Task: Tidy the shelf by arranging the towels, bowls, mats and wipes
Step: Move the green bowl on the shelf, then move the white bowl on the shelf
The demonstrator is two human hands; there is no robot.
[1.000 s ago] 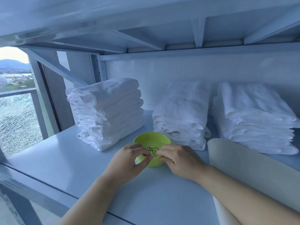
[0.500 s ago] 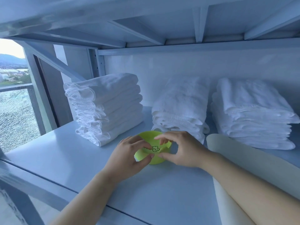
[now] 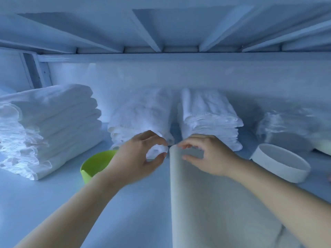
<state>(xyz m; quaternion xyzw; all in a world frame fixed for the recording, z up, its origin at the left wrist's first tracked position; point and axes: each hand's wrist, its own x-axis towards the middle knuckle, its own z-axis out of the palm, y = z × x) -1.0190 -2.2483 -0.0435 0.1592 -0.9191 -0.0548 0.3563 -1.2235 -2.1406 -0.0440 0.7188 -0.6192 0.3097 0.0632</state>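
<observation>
— On the shelf board (image 3: 53, 203), where do the 2 hands sit?

— Both are at the far end of the rolled mat (image 3: 206, 203), which lies lengthwise toward the camera, right of centre. The right hand (image 3: 209, 156) arches over that end, thumb tip on the roll and fingers curled above it. It is blurred, so I cannot tell whether it really grips.

— And the left hand (image 3: 138, 158)?

— Just left of the mat's end, with thumb and forefinger curled into a narrow ring. Only towel shows through the ring. Its fingertips are just beside the mat's edge; touching or not, I cannot tell.

— The bowls?

— A green bowl (image 3: 95, 165) stands on the board, partly hidden behind the left wrist, near the big left towel stack (image 3: 48, 127). A white bowl (image 3: 281, 165) stands right of the mat, apart from it.

— Towels?

— 3 folded white stacks along the back wall: the left one, a middle stack (image 3: 141, 119) and a right stack (image 3: 207, 115), those 2 just behind the hands. Farther right lies a clear-wrapped pack (image 3: 293, 126), too blurred to identify.
</observation>
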